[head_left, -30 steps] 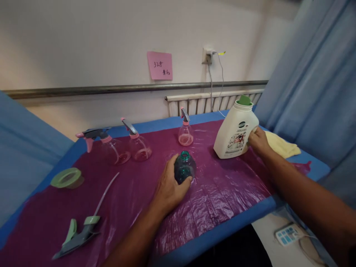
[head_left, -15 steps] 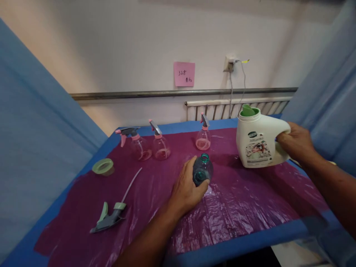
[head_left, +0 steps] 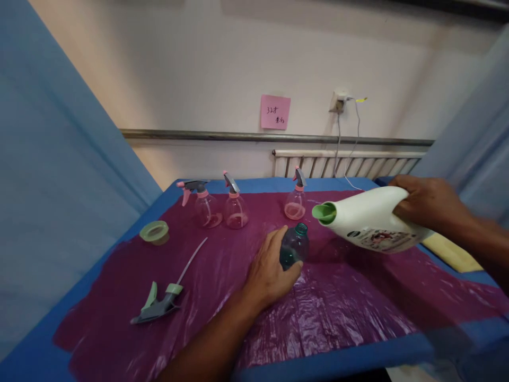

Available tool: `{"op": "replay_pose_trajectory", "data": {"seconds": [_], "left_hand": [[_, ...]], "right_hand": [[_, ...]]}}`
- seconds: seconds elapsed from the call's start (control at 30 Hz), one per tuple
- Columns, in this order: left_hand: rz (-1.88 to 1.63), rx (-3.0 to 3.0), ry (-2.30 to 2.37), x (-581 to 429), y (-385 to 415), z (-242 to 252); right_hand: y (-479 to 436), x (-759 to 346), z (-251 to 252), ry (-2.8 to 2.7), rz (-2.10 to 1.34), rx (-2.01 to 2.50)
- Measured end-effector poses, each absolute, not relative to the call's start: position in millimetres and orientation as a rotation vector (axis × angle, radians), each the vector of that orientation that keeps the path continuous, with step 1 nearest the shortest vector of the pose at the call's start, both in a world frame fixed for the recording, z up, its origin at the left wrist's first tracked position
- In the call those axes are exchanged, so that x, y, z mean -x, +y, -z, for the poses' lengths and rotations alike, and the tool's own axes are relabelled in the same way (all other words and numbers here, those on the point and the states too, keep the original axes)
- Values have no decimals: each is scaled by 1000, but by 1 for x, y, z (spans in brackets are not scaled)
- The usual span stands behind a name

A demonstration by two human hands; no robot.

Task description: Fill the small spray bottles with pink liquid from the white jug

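Note:
My left hand (head_left: pixel 274 265) is wrapped round a small dark green see-through bottle (head_left: pixel 296 245) whose uncapped neck leans a little to the right. My right hand (head_left: pixel 425 204) grips the handle of a white detergent jug (head_left: pixel 371 220) with a printed label. That jug is tipped to the left in the air, its green spout (head_left: pixel 324 213) to the right of the bottle's mouth and a little above it. No stream of liquid shows between them. A grey and light green spray trigger (head_left: pixel 161 302) with its thin tube lies on the purple plastic sheet (head_left: pixel 222 307) to the left.
Three clear spray bottles with pink collars, a left one (head_left: pixel 205 209), a middle one (head_left: pixel 236 212) and a right one (head_left: pixel 295 204), stand at the back. A pale green cap (head_left: pixel 154 232) lies at the left. A folded yellow cloth (head_left: pixel 453 252) is at the right edge.
My right hand has tilted the jug from nearly upright to almost lying, bringing its spout left towards the bottle. The left hand still holds the bottle. The whole view has shifted slightly.

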State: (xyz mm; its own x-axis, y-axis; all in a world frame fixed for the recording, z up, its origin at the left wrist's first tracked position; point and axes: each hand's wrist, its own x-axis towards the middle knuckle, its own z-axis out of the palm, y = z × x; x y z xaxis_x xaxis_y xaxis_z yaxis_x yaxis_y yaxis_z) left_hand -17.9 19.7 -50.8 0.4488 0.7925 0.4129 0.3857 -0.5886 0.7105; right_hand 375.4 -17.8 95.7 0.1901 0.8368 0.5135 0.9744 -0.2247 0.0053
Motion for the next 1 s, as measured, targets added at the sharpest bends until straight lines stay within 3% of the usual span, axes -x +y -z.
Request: {"op": "replay_pose_trajectory", "data": {"seconds": [0.3,1.0], "left_hand": [[-989,-2177,981,16,16,48],[-1044,-2269,958,15,17,49]], "right_hand": [[-15,-364,-117,-1844,596,2376],[-18,-361,-135,-2032,905,2248]]}}
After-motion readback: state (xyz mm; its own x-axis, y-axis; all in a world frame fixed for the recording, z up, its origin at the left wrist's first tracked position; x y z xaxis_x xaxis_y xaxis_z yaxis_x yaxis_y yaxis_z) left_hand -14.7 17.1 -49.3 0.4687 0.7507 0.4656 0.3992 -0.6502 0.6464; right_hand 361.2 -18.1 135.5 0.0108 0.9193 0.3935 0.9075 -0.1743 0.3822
